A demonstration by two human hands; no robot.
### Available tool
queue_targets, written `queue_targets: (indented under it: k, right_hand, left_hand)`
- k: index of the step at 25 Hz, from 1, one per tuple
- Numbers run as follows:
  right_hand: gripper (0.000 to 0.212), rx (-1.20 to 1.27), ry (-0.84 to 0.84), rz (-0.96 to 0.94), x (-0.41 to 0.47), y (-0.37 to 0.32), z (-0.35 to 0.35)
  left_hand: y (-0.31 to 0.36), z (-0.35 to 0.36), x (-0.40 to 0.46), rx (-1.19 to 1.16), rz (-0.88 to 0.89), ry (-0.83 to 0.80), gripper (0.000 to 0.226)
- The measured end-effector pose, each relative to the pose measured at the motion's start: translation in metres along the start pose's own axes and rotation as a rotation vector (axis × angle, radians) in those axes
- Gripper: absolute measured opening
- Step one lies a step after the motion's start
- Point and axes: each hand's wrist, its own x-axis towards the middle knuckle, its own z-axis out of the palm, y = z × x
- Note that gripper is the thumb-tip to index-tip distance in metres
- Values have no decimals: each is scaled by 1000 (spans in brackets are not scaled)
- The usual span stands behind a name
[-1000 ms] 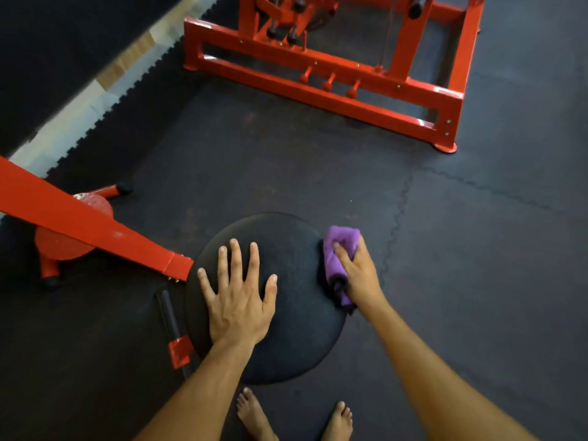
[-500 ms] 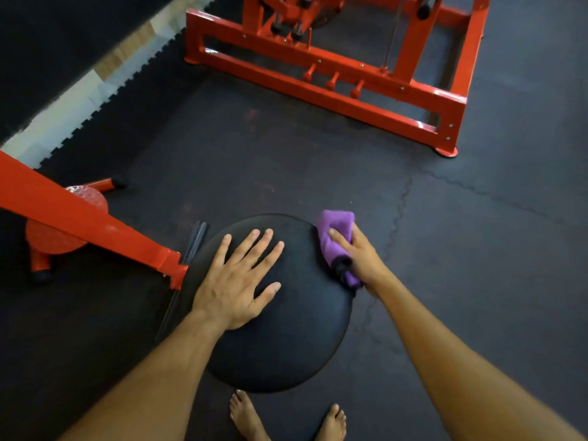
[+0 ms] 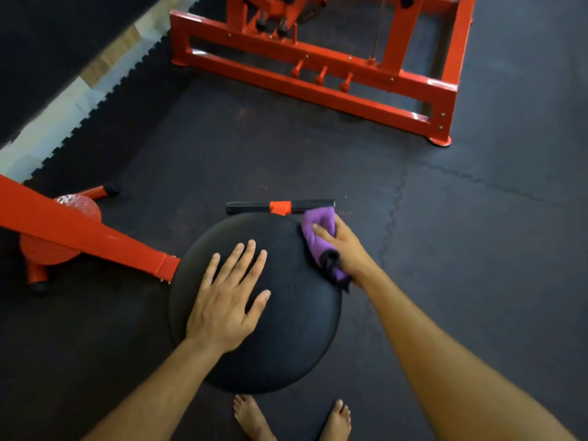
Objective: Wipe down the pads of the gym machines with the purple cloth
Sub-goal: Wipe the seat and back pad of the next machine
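Left hand [image 3: 224, 308] lies flat steadying the round seat pad [image 3: 288, 338]; right hand [image 3: 345, 246] grips the purple cloth [image 3: 318, 240], mid-wipe along the rim; next, likely the top.

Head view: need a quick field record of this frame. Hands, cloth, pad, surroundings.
pad: round black pad, mounted on red arm
left hand: left hand flat on pad top, fingers straight and spread
right hand: right hand grips purple cloth
cloth position: against pad's upper right edge
behind pad: black bar with red sleeve
far: red machine frame
floor: dark interlocking mats
feet: bare feet at bottom edge
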Motion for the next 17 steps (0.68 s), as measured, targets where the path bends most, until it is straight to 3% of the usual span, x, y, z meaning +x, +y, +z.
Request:
queue_targets:
  k: [3, 9, 12, 14, 17]
  right_hand:
    - [13, -77, -116, -16, 30, -12, 3]
    - [24, 241, 333, 139, -110, 41, 25]
    - [22, 195, 406, 78, -153, 53, 53]
    - [9, 167, 466, 51, -121, 44, 44]
    - [9, 30, 199, -33, -27, 11, 10]
  left_hand:
    - [-8, -2, 5, 2, 93, -30, 67]
    - [-38, -10, 34, 101, 442, -139, 74]
    - [-51, -9, 58, 133, 716, -203, 75]
    - [-56, -17, 78, 193, 838, -257, 78]
    - [-58, -30, 79, 280, 776, -281, 78]
